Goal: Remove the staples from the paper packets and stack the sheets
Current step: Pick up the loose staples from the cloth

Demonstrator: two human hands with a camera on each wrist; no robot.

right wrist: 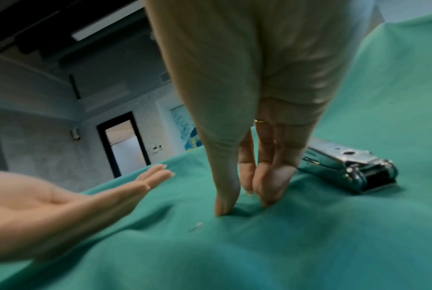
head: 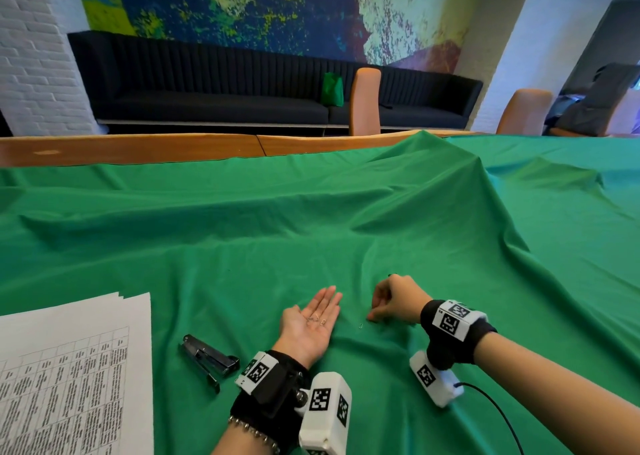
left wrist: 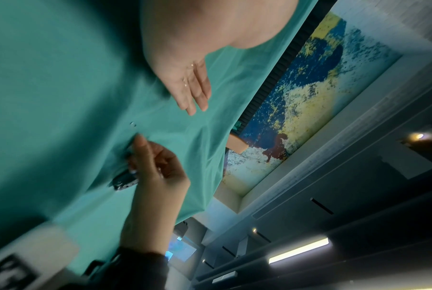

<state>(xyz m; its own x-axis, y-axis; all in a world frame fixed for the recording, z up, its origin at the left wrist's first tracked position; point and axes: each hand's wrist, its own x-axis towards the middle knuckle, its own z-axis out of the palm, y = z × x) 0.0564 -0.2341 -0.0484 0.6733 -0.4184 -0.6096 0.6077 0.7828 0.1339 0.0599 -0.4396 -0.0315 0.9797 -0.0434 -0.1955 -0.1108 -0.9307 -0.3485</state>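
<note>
My left hand [head: 311,319] lies palm up on the green cloth [head: 242,246], fingers straight, with a few removed staples [head: 317,319] resting loose in the palm. To its right, my right hand [head: 388,300] points down, and its thumb and fingertips [right wrist: 264,202] touch the cloth a little apart with nothing between them. One loose staple [head: 361,325] lies on the cloth between the two hands, just left of the right thumb [right wrist: 219,208]. The stack of printed sheets [head: 69,368] sits at the near left.
A black stapler-like tool [head: 207,359] lies between the sheets and my left wrist. A chrome tool [right wrist: 346,166] lies just beyond my right hand. The cloth is wrinkled, with a raised fold at the far right. Wooden table edge [head: 138,149] and chairs stand behind.
</note>
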